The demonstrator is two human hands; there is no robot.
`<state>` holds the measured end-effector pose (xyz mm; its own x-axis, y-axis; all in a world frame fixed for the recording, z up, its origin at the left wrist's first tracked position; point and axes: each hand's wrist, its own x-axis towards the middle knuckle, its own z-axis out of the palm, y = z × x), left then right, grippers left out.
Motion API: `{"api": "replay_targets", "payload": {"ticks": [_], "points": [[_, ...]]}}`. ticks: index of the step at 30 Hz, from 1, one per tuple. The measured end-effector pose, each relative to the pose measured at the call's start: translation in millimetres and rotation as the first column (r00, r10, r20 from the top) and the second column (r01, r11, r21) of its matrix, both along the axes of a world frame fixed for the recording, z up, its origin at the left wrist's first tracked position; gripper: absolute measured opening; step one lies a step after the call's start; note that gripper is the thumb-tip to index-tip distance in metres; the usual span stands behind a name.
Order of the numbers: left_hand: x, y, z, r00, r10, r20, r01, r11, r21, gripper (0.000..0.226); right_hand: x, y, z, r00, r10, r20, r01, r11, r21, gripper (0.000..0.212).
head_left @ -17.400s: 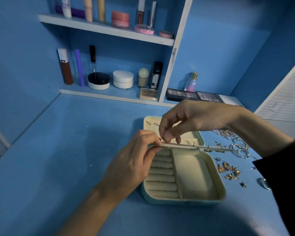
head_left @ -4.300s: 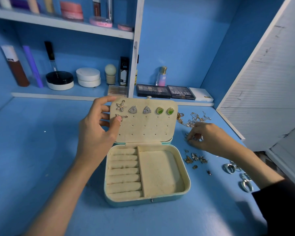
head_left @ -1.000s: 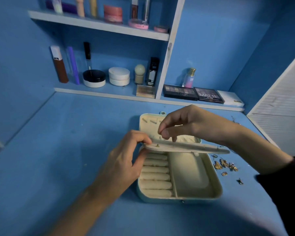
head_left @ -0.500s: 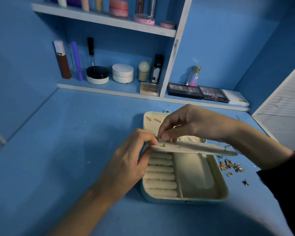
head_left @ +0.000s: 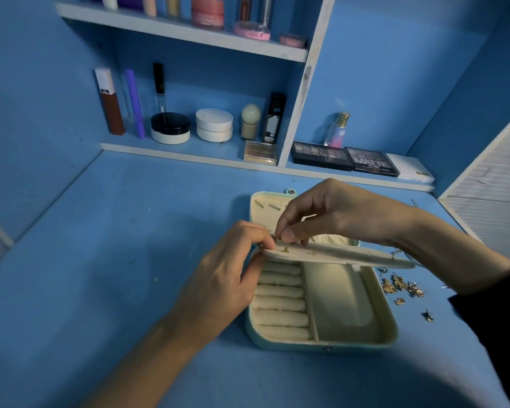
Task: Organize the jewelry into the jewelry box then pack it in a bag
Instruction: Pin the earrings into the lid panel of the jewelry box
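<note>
A pale green jewelry box [head_left: 321,344] lies open on the blue desk, with cream ring rolls on its left and a plain compartment on its right. Its cream earring panel [head_left: 336,256] is folded down flat over the box. My left hand [head_left: 227,278] pinches the panel's left end. My right hand [head_left: 330,216] reaches over from the right and pinches something tiny, too small to make out, just above a gold earring post [head_left: 284,250] sticking up through the panel. Several loose gold earrings [head_left: 401,287] lie on the desk right of the box.
Shelves at the back hold cosmetics: jars [head_left: 214,125], tubes, a perfume bottle [head_left: 337,129] and eyeshadow palettes [head_left: 345,159]. A white slatted panel [head_left: 495,198] stands at the right. Blue walls close in the desk on the left and back.
Since 4.3 s ago the earring panel has been folded down from upright. Over the last second both hands have stayed on it, with my right fingertips hovering over the post at its left end.
</note>
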<state>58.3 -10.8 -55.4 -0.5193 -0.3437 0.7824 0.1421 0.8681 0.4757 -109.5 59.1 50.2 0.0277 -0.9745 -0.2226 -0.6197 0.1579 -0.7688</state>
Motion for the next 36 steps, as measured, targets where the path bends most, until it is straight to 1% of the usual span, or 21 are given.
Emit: {"api": "replay_targets", "payload": {"ticks": [6,11,22,27,33,36], "points": [[0,1,0,1.0,0.013,0.007,-0.013,1.0,-0.001,0.014,3,0,0,0.994,0.013,-0.111,-0.013,1.0,0.001,0.007],[1,1,0,1.0,0.009,0.009,-0.009,1.0,0.001,0.015,3,0,8,0.996,0.059,-0.07,-0.058,0.998,0.016,0.008],[1,3,0,0.999,0.037,0.015,-0.036,0.999,-0.017,0.016,9,-7,12,0.969,0.117,-0.217,-0.11,0.993,0.046,0.013],[2,3,0,0.999,0.036,0.016,-0.035,0.999,-0.034,0.016,12,-5,12,0.966,0.112,-0.232,-0.105,0.994,0.042,0.014],[1,3,0,0.999,0.043,0.016,-0.042,0.998,-0.04,0.016,14,-5,10,0.959,0.087,-0.271,-0.085,0.996,0.022,0.011],[1,2,0,0.999,0.038,0.003,-0.038,0.998,-0.046,0.016,17,-3,11,0.963,0.067,-0.261,-0.061,0.998,0.031,0.01]]}}
